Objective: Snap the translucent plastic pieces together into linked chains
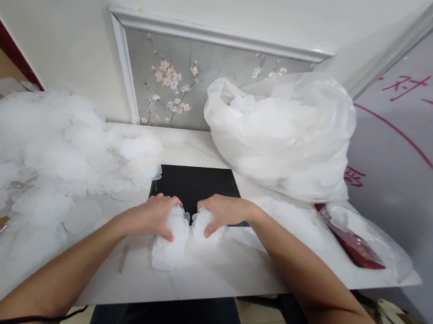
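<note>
My left hand (155, 216) is curled over a thin white translucent piece (171, 242) lying on the white table (223, 278), thumb and fingers pressed on its top edge. My right hand (221, 213) grips a second, bunched white piece (202, 226) right beside it. Both hands meet at the near edge of a black mat (194, 183) in the table's middle.
A big heap of the same white pieces (42, 164) covers the table's left side. A full translucent plastic bag (285, 133) stands at the back right. A red object in clear wrap (351, 243) lies at the right edge. A whiteboard (414, 152) stands to the right.
</note>
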The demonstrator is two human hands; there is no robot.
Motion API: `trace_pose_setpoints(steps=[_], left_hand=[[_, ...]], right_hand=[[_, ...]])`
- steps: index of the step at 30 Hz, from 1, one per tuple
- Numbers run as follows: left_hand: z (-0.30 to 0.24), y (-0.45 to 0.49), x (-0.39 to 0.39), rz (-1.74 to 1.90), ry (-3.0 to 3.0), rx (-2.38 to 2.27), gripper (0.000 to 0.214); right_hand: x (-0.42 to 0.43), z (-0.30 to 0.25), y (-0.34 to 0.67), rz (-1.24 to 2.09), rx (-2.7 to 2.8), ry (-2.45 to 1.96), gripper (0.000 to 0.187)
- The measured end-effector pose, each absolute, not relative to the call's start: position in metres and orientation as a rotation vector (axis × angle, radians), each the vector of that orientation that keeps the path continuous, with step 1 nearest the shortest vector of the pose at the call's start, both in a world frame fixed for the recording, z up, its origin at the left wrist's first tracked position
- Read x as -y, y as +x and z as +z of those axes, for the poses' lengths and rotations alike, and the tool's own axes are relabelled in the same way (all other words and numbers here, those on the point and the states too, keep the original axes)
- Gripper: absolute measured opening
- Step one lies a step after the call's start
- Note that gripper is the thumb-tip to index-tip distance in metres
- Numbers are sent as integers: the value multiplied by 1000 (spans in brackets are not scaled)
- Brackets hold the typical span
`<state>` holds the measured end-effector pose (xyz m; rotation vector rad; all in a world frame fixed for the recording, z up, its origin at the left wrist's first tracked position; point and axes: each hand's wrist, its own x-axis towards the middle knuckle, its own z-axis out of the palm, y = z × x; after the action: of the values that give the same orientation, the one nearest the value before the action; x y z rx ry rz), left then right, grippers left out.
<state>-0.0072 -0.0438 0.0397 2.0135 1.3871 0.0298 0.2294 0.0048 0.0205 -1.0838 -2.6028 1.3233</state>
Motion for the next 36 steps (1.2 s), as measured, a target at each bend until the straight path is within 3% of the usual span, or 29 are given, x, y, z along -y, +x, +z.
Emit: trace_pose_setpoints(steps=[4, 8, 10, 13, 17, 20, 22, 23, 25, 36], left_hand=[[39, -10, 37, 161, 1795, -1274, 28], [31, -10, 29, 654, 1511, -1320, 32], [28, -9, 26, 922, 1365, -1323, 44], [32, -10, 24, 1001, 1113, -1173, 53], [45, -21, 19, 1185, 955, -1037, 61], [49, -33, 13, 1263, 984, -1109, 54], [46, -39, 8, 1263, 987, -1202, 45], [45, -41, 6, 1269, 982, -1235, 41], [42, -43, 4, 1290, 966, -1268, 34], [29, -47, 0, 1274, 1126, -1286, 22]], right_hand=[[-8, 27, 232, 1805, 2161, -968, 29], [-1, 29, 205, 1895, 1568, -795, 55], [3, 21, 183, 1747, 1519, -803, 51], [1, 12, 162, 1646, 1484, -818, 44], [-28, 46, 179, 1250, 1523, -930, 45], [-74, 100, 224, 759, 1374, -1030, 46], [-112, 134, 262, 528, 1247, -1111, 56], [-130, 148, 280, 450, 1248, -1212, 65], [-159, 165, 315, 325, 1282, -1653, 65], [-191, 164, 368, -69, 1323, -2219, 46]])
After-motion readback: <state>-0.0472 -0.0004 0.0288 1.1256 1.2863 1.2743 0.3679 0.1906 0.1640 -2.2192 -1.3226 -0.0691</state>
